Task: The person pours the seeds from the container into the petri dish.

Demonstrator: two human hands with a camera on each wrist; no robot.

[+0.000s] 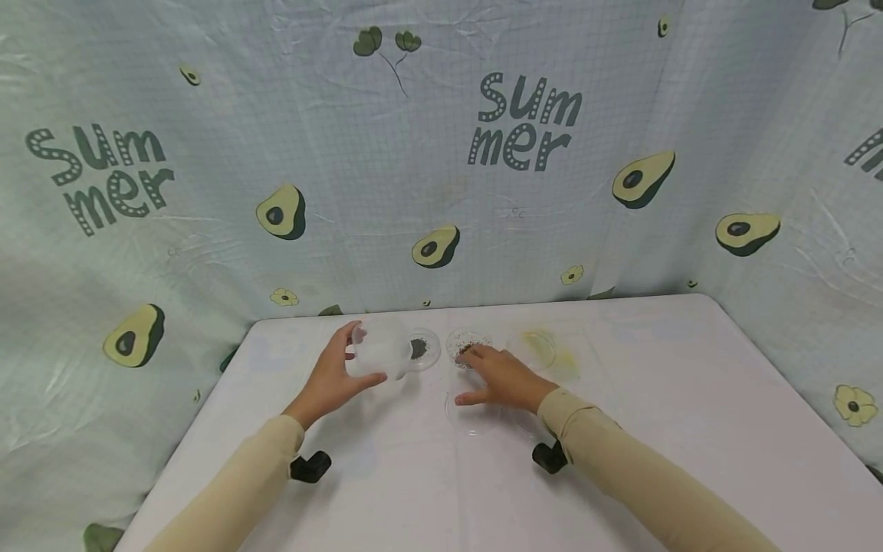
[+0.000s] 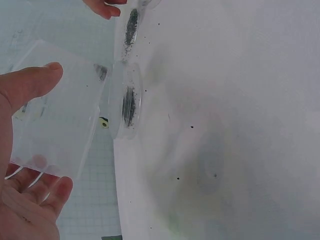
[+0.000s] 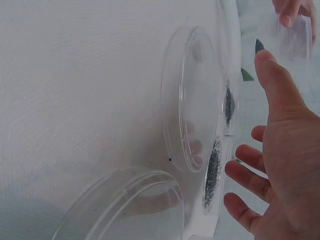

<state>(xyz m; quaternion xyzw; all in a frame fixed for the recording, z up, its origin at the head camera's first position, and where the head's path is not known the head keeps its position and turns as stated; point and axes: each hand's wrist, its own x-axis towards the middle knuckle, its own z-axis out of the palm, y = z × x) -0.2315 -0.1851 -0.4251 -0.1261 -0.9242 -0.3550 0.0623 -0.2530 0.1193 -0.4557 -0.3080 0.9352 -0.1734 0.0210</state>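
Note:
My left hand (image 1: 338, 377) grips a clear plastic cup (image 1: 382, 351) above the table, thumb on one side and fingers on the other. In the left wrist view the cup (image 2: 65, 110) is see-through and tilted. Just right of it stands a clear petri dish (image 1: 431, 351) with a pile of dark grains (image 1: 418, 349). My right hand (image 1: 509, 377) hovers palm down over a second dish (image 1: 469, 335) of dark specks, its fingertips covering part of it. Thumb and fingers are spread apart in the right wrist view, with nothing seen between them.
A clear petri dish (image 1: 472, 429) lies partly under my right hand. Another dish (image 1: 548, 349) lies to the right, by a yellow patch (image 1: 567, 364). Dark specks dot the white tabletop (image 1: 414, 491). A printed curtain (image 1: 386, 176) hangs behind the table.

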